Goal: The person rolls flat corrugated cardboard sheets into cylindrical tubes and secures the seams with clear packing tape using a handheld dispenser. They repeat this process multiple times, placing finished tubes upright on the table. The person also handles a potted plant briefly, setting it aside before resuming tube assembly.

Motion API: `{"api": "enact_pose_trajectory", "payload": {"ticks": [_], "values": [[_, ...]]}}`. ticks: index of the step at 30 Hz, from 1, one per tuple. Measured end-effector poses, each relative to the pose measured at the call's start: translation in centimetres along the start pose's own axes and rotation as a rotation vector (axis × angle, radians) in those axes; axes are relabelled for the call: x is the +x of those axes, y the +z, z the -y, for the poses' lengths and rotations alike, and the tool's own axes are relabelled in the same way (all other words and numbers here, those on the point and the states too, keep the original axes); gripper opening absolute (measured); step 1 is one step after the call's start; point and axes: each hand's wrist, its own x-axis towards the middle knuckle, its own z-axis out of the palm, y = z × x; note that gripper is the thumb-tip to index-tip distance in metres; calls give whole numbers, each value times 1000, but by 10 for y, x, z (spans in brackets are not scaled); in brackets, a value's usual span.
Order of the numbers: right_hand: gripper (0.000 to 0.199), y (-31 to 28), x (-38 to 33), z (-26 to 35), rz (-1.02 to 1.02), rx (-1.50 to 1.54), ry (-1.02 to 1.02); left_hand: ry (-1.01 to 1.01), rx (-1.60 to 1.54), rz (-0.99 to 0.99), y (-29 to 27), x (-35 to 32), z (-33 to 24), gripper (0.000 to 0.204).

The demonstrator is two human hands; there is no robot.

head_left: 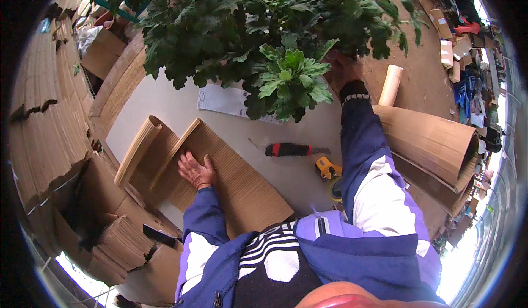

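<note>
My left hand (196,171) lies with fingers spread on a sheet of corrugated cardboard (242,179), whose far left part curls up into rolls. Past the table's middle stands a large, leafy green plant (289,80), with lobed leaves like a chrysanthemum's. My right hand (345,69) reaches in at the plant's right side; leaves and shadow hide its fingers, so its grip does not show. Between my arms lie a red and black utility knife (290,150) and a yellow tape dispenser (328,168). A printed white paper (221,100) sits partly under the leaves.
Right of my right arm lies a large roll of cardboard (426,140), with a smaller tan roll (390,85) beyond it. Tall stacks of cardboard (49,110) crowd the left. Boxes and mixed goods (467,88) line the far right. The grey tabletop (231,137) has a curved edge.
</note>
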Motion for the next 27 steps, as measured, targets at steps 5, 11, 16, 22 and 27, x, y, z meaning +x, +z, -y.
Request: {"api": "enact_pose_trajectory", "payload": {"ticks": [5, 11, 16, 22, 27], "values": [[37, 15, -73, 46, -123, 309, 58, 21, -16, -42, 2, 0, 0, 75], [35, -10, -176, 56, -146, -827, -623, -27, 10, 25, -1, 5, -4, 73], [45, -52, -260, 60, -70, -560, -190, 21, -25, -121, -1, 18, -9, 66], [75, 37, -299, 121, 771, -587, -6, 53, -107, 268, -1, 24, 19, 74], [79, 156, -330, 94, 1258, -888, -207, 462, -224, -89, -27, 9, 83, 38]]}}
